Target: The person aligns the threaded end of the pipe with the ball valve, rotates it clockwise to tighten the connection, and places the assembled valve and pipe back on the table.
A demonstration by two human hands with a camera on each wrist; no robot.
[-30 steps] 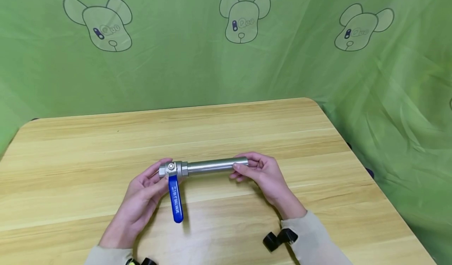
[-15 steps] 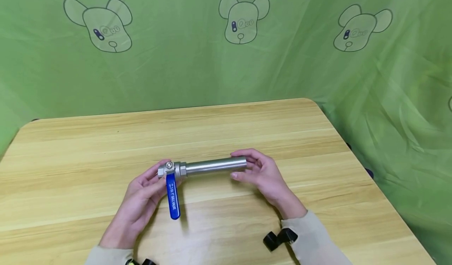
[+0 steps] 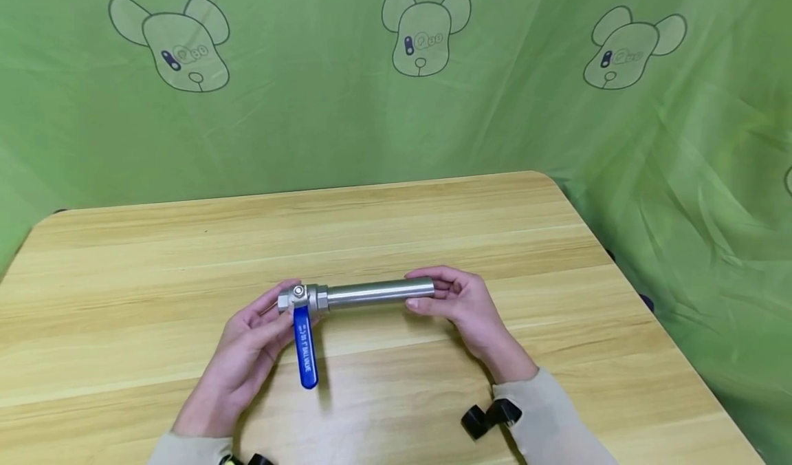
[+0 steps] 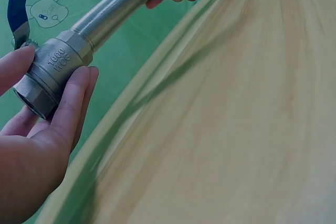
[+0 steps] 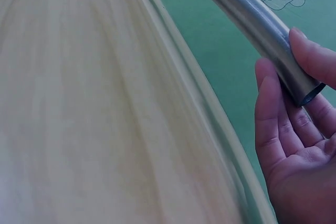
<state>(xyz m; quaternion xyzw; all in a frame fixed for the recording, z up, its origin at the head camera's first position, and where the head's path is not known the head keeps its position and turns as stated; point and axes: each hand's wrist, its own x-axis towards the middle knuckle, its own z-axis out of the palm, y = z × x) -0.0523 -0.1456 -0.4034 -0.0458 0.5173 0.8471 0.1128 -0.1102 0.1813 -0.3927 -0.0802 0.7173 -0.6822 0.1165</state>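
Observation:
My left hand (image 3: 244, 351) holds a steel ball valve (image 3: 317, 298), thumb on one side and fingers beneath. The valve's blue lever (image 3: 306, 351) points toward me. A plain steel pipe (image 3: 374, 292) runs rightward from the valve's nut, and the two are joined in one line. At the pipe's free end my right hand (image 3: 470, 310) holds it between thumb and fingers. The right wrist view shows that open pipe end (image 5: 299, 85) over the palm. "1000 WOG" is stamped on the valve body (image 4: 58, 59) in the left wrist view.
A wood-grain table (image 3: 371, 224) lies under both hands, with the assembly held above it and casting a shadow. Green cloth (image 3: 309, 128) printed with cartoon heads hangs behind and to the right. Black wrist mounts (image 3: 491, 418) sit at the sleeves.
My right thumb has slipped from the pipe's top down to its lower edge. The valve and pipe shifted slightly left, then back right, the lever swaying with them. My left hand keeps its hold.

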